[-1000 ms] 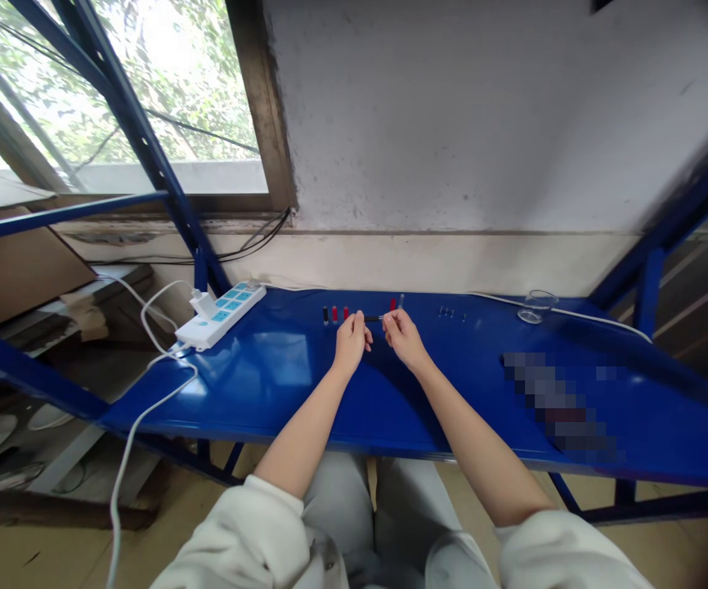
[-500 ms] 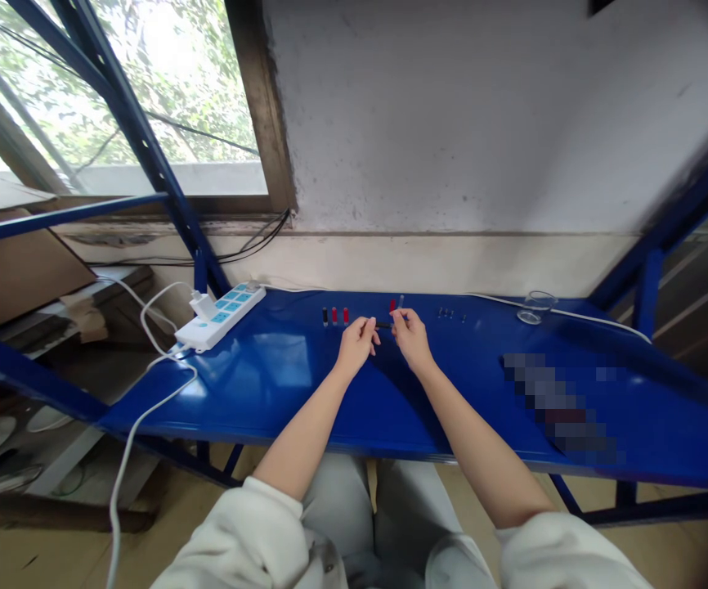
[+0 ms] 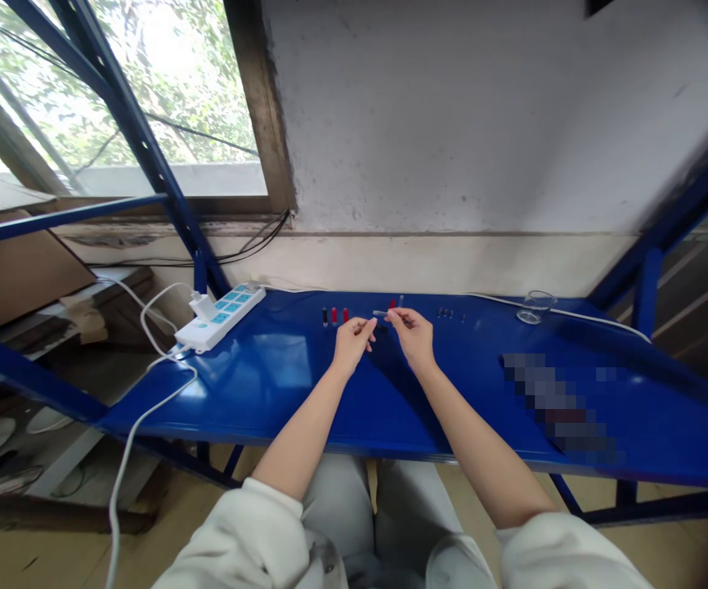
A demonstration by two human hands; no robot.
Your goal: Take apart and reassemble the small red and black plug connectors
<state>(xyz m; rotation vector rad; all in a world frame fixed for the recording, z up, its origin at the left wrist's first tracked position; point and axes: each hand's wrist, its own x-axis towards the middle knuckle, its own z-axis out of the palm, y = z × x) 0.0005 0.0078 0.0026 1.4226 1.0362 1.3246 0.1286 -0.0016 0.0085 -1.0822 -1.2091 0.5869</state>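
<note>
My left hand (image 3: 352,345) is closed over the middle of the table, thumb and fingertips pinched together. What sits in that pinch is too small to make out; a dark bit (image 3: 382,328) shows just right of the fingers. My right hand (image 3: 414,337) pinches a slim greyish tube (image 3: 379,313), which points left above the left fingertips. Behind the right hand stand a small red cylinder (image 3: 392,304) and a clear one (image 3: 401,301). Left of my hands are a black cylinder (image 3: 324,316) and two red cylinders (image 3: 334,316), all upright.
Several tiny metal pieces (image 3: 445,312) lie right of my hands on the blue table (image 3: 256,401). Farther right stands a glass dish (image 3: 536,307), near a blurred-out object (image 3: 556,405). A white power strip (image 3: 219,321) with cables is at the left, by the blue frame.
The black tube that stretched between my hands no longer shows there. My right hand now holds a greyish tube, slightly higher, and the left hand has shifted slightly left.
</note>
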